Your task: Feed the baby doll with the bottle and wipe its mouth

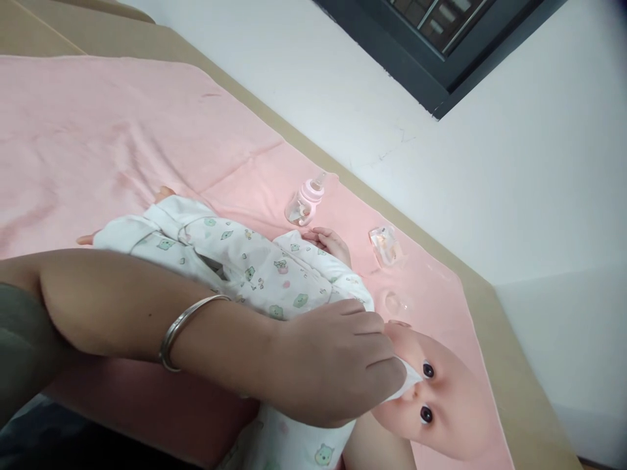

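My left hand (337, 365), with a silver bangle on its wrist, reaches in from the left with fingers curled. It pinches a white cloth or tissue (407, 380) against the lower face of a baby doll (460, 398), covering its mouth. On its back the doll lies in a white patterned sleepsuit (289, 277), head to the right and eyes open. At the bottom edge, beside the doll's neck, a patch of skin (379, 447) shows; it may be my right hand or forearm. Its fingers are hidden.
A pink blanket (88, 130) covers the tan surface (533, 391) by the white wall. Beyond the doll lie a pink-topped baby bottle (306, 201), a small clear packet (386, 246) and a clear round item (395, 303). A dark window frame (431, 85) is above.
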Action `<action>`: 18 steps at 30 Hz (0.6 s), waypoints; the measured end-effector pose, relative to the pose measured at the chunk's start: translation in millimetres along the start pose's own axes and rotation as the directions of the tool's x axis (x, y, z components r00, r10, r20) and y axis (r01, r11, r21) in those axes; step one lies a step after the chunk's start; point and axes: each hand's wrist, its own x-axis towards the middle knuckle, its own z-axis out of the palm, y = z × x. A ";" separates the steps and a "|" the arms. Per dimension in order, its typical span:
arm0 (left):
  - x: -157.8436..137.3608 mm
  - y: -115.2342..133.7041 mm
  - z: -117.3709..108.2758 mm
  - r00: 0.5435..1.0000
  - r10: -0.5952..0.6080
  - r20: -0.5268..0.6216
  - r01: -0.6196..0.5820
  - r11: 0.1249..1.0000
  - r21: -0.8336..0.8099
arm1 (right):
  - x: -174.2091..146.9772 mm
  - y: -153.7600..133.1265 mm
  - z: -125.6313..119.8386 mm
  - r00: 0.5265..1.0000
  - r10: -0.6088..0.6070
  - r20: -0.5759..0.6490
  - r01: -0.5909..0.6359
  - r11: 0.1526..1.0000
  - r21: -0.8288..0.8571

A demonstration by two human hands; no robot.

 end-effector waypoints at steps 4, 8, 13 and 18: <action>1.1 0.3 -0.2 1.000 0.008 0.006 -0.009 1.000 0.022 | 1.6 1.3 -0.8 1.000 0.000 -0.007 0.000 1.000 -0.001; 1.8 0.5 0.1 0.999 0.045 -0.013 -0.045 0.999 -0.007 | 1.3 2.2 -1.3 1.000 0.000 -0.004 0.000 1.000 -0.007; 1.9 1.0 2.0 0.997 0.057 -0.049 -0.059 0.998 -0.035 | -1.3 -0.2 -1.0 1.000 -0.003 0.010 0.003 1.000 -0.010; 0.8 0.6 1.3 0.998 0.050 -0.048 -0.052 0.998 -0.046 | -2.1 -1.3 -1.0 1.000 -0.012 0.026 0.012 1.000 0.001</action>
